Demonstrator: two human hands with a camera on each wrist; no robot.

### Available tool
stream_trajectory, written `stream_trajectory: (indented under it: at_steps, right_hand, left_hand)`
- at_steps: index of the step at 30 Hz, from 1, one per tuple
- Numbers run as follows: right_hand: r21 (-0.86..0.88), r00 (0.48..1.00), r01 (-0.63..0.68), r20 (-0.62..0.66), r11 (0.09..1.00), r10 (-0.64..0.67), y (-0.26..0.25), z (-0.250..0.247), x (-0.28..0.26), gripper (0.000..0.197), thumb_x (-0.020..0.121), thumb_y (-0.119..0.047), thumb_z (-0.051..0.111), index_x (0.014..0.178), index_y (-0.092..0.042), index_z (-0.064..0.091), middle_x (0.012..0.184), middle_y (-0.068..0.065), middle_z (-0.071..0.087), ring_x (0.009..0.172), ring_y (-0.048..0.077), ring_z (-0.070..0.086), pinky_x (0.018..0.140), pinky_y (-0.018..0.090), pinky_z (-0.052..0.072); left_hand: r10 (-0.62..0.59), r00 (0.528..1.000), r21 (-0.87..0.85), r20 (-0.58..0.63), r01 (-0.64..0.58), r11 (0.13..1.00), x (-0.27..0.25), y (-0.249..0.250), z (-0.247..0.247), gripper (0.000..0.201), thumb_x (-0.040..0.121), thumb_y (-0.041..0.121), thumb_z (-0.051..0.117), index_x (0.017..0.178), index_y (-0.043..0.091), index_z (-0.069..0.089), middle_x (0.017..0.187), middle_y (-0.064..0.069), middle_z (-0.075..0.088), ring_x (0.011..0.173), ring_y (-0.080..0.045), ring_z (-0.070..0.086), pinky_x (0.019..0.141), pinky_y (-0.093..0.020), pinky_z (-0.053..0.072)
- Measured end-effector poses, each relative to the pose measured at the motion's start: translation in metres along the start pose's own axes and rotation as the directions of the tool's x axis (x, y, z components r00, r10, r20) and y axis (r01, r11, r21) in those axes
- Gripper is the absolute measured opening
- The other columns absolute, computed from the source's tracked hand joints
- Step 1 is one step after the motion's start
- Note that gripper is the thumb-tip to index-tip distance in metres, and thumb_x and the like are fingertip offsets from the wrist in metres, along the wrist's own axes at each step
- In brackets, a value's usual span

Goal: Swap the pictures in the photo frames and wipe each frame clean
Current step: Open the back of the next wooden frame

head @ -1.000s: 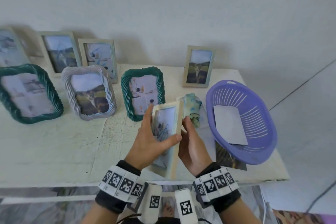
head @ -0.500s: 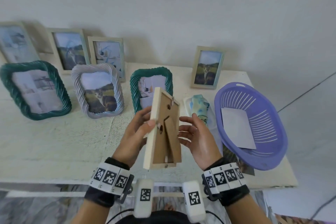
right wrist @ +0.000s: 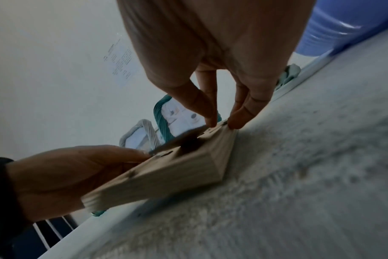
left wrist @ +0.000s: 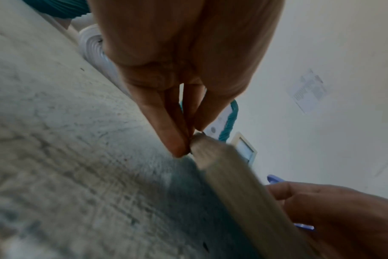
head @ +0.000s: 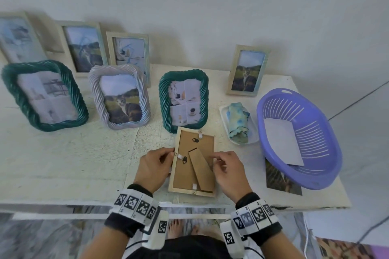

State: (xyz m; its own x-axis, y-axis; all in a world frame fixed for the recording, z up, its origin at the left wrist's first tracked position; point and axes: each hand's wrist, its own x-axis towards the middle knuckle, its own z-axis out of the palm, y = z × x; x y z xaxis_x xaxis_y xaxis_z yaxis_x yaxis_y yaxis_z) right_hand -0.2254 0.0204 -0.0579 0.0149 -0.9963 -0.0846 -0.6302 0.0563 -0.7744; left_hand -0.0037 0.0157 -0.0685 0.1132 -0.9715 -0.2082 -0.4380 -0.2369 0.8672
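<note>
Both hands reach in from the sides with bent fingers. The left hand [head: 154,167] pinches the left edge of the wooden frame [head: 193,163]. The right hand [head: 228,169] pinches its right edge, maybe at a small clip. The frame lies face down on the tabletop [head: 63,153] between them.

Eight photo frames: four pale wooden ones standing [head: 247,70], one wooden lying face down [head: 194,162], two green rope-pattern [head: 184,101], one grey rope-pattern [head: 120,95]. One purple basket [head: 328,153]. One folded cloth [head: 237,123]. One loose photo [head: 280,181].
</note>
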Motion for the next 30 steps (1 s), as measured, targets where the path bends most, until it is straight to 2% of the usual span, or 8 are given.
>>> stream_trajectory:
  at_steps: [6, 10, 12, 15, 18, 21, 25, 30]
  right_hand:
    - [-0.075, 0.999, 0.043, 0.000, 0.996, -0.043, 0.004, 0.000, -0.009, 0.025, 0.088, -0.004, 0.058, 0.101, -0.020, 0.071, 0.099, 0.002, 0.051, 0.086, 0.005, 0.055, 0.076, 0.005, 0.039]
    - [-0.145, 0.996, 0.086, 0.034, 0.986, -0.082, 0.004, 0.001, -0.012, 0.028, 0.086, 0.001, 0.055, 0.103, -0.014, 0.073, 0.100, 0.002, 0.046, 0.085, 0.011, 0.053, 0.077, 0.005, 0.037]
    - [-0.183, 0.992, 0.112, 0.071, 0.977, -0.101, 0.003, 0.000, -0.014, 0.028, 0.086, 0.000, 0.054, 0.103, -0.013, 0.072, 0.101, 0.002, 0.045, 0.086, 0.013, 0.053, 0.080, 0.011, 0.042]
    - [-0.229, 0.984, 0.150, 0.127, 0.962, -0.123, 0.002, -0.003, -0.013, 0.022, 0.085, -0.003, 0.054, 0.099, -0.012, 0.069, 0.100, 0.001, 0.043, 0.081, 0.014, 0.054, 0.077, 0.023, 0.048]
    - [-0.247, 0.977, 0.158, 0.182, 0.956, -0.115, 0.001, -0.007, -0.007, 0.014, 0.085, -0.008, 0.057, 0.093, -0.013, 0.068, 0.098, 0.001, 0.041, 0.072, 0.015, 0.054, 0.071, 0.022, 0.048]
    - [-0.252, 0.973, 0.145, 0.210, 0.957, -0.092, 0.000, -0.008, -0.002, 0.007, 0.082, -0.012, 0.062, 0.088, -0.012, 0.066, 0.098, 0.001, 0.042, 0.071, 0.015, 0.053, 0.067, 0.012, 0.041]
    - [-0.291, 0.966, 0.171, 0.237, 0.941, -0.102, 0.001, -0.007, -0.002, 0.006, 0.082, -0.015, 0.062, 0.083, -0.009, 0.061, 0.101, 0.002, 0.041, 0.071, 0.015, 0.051, 0.063, 0.009, 0.037]
    - [-0.372, 0.950, 0.233, 0.284, 0.898, -0.129, -0.001, -0.008, -0.004, 0.010, 0.084, -0.021, 0.057, 0.087, -0.012, 0.055, 0.101, 0.003, 0.036, 0.069, 0.017, 0.049, 0.064, 0.020, 0.042]
  left_hand:
    - [0.104, 0.994, 0.158, 0.027, -0.107, 0.982, -0.014, 0.009, 0.001, 0.018, 0.093, 0.020, 0.060, 0.099, 0.018, 0.076, 0.069, 0.015, 0.066, 0.062, -0.001, 0.063, 0.068, -0.023, 0.056]
    - [0.132, 0.991, 0.150, 0.012, -0.132, 0.980, -0.015, 0.004, 0.004, 0.021, 0.085, 0.028, 0.073, 0.098, 0.012, 0.074, 0.082, 0.003, 0.067, 0.073, -0.010, 0.066, 0.067, -0.037, 0.059]
    - [0.143, 0.990, 0.178, -0.001, -0.141, 0.974, -0.014, 0.000, 0.006, 0.027, 0.082, 0.031, 0.076, 0.100, 0.012, 0.072, 0.086, -0.001, 0.064, 0.074, -0.016, 0.066, 0.064, -0.041, 0.059]
    - [0.140, 0.990, 0.191, -0.014, -0.135, 0.972, -0.014, -0.002, 0.009, 0.023, 0.081, 0.029, 0.076, 0.097, 0.013, 0.071, 0.077, 0.007, 0.062, 0.071, -0.012, 0.064, 0.069, -0.036, 0.058]
    - [0.133, 0.991, 0.231, -0.028, -0.123, 0.965, -0.013, -0.002, 0.011, 0.024, 0.082, 0.032, 0.076, 0.097, 0.014, 0.069, 0.074, 0.011, 0.061, 0.069, -0.008, 0.062, 0.071, -0.026, 0.053]
    - [0.133, 0.990, 0.268, -0.044, -0.116, 0.956, -0.012, -0.002, 0.013, 0.025, 0.084, 0.036, 0.072, 0.095, 0.014, 0.067, 0.074, 0.009, 0.062, 0.071, -0.010, 0.061, 0.069, -0.026, 0.051]
    - [0.140, 0.988, 0.335, -0.071, -0.109, 0.936, -0.012, 0.000, 0.016, 0.025, 0.087, 0.040, 0.068, 0.092, 0.016, 0.065, 0.075, 0.010, 0.062, 0.072, -0.012, 0.060, 0.067, -0.025, 0.046]
    - [0.172, 0.980, 0.382, -0.096, -0.123, 0.916, -0.015, -0.001, 0.022, 0.026, 0.090, 0.040, 0.064, 0.090, 0.013, 0.064, 0.079, 0.003, 0.066, 0.074, -0.020, 0.063, 0.068, -0.033, 0.050]
